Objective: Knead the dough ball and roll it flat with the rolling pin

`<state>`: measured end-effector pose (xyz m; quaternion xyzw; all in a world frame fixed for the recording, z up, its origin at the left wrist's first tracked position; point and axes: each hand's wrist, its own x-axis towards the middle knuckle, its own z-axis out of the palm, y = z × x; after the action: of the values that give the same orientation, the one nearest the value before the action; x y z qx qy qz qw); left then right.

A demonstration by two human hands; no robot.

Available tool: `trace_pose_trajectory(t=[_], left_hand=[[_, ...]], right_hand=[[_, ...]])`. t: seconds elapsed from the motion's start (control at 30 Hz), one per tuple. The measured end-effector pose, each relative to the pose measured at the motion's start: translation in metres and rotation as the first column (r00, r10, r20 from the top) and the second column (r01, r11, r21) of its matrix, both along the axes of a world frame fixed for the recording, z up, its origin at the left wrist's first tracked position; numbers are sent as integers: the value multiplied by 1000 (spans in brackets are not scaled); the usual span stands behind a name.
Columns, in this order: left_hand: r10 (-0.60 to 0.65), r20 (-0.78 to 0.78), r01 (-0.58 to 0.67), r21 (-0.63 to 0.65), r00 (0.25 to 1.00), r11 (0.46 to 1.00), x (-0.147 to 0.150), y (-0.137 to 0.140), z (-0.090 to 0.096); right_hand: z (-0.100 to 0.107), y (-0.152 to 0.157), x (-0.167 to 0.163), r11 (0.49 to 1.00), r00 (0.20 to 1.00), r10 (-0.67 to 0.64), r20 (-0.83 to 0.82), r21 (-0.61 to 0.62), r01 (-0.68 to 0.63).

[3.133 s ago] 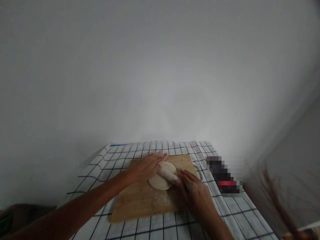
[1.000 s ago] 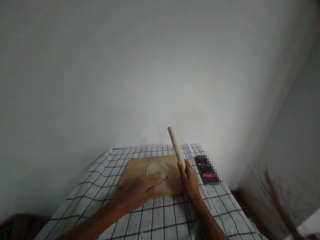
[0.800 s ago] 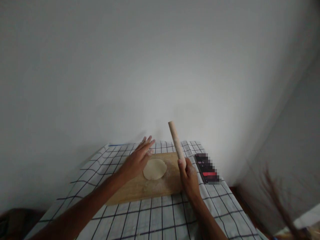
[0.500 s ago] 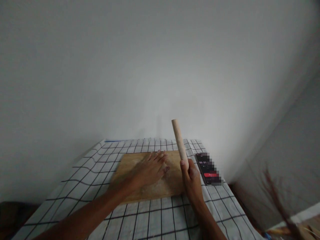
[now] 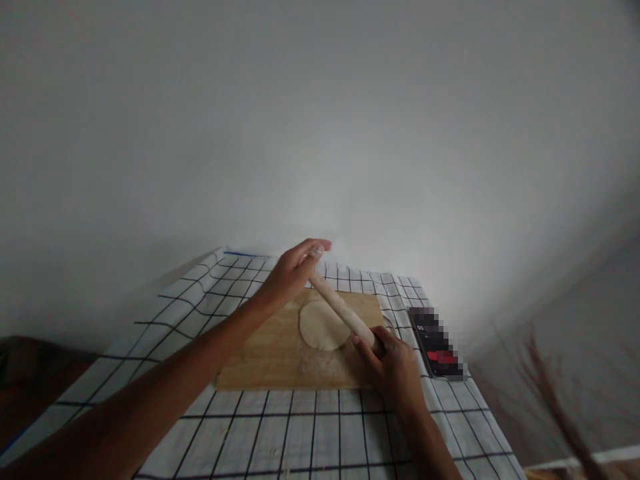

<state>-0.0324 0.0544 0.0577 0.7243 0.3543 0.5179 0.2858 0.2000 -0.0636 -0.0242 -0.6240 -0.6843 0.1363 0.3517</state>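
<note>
A pale wooden rolling pin [image 5: 343,308] slants over the board, and my right hand [image 5: 393,357] is wrapped round its near end. By the pin's far end is my left hand [image 5: 300,261], raised, with its fingers stretched out to the right and flour on the thumb. The heel of that hand overlaps the tip of the pin; whether they touch I cannot tell. Below the pin, a flat round of dough [image 5: 320,327] lies on the wooden board [image 5: 260,360], its right side partly covered by the pin. Loose flour dusts the wood in front of the dough.
A white cloth with black grid lines [image 5: 300,433] covers the table. Right of the board lies a phone [image 5: 435,343], partly blurred out. A pale wall [image 5: 320,133] stands behind the table, and reddish-brown twigs [image 5: 550,387] rise at the far right.
My left hand has lifted off the board to the rolling pin's far end, uncovering the dough. The pin has tipped from near upright to a leftward slant. The view has shifted slightly.
</note>
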Motion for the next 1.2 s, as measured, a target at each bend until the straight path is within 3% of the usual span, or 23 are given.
trace_pose_trajectory(t=[0.07,0.17,0.23,0.33,0.5,0.73,0.83,1.03,1.2], left_hand=[[-12,-260,36,90,966,995,6,-8,-6],[19,-607,96,156,794,983,9,-17,-34],[79,-722,66,171,687,983,8,-20,-55],[119,-774,28,174,622,984,4,-20,-76],[59,-769,30,101,637,994,0,-9,-77],[78,-778,-32,74,624,997,-5,2,-82],[115,-756,-76,86,644,993,-4,1,-84],[239,-700,-84,248,673,965,-2,-14,-87],[228,-671,-18,304,706,952,-8,-28,-85]], right_hand=[[2,-1,-1,999,996,42,80,-12,-41],[3,-2,-2,994,979,110,175,-4,-111],[3,-3,-2,989,965,136,224,20,-144],[1,-2,-1,987,953,131,273,53,-150],[-1,7,3,991,926,77,370,73,-112],[14,47,15,958,794,189,577,67,-278],[14,58,16,954,810,201,551,78,-290],[1,36,12,942,838,177,517,157,-296],[-3,3,-2,967,901,112,418,161,-196]])
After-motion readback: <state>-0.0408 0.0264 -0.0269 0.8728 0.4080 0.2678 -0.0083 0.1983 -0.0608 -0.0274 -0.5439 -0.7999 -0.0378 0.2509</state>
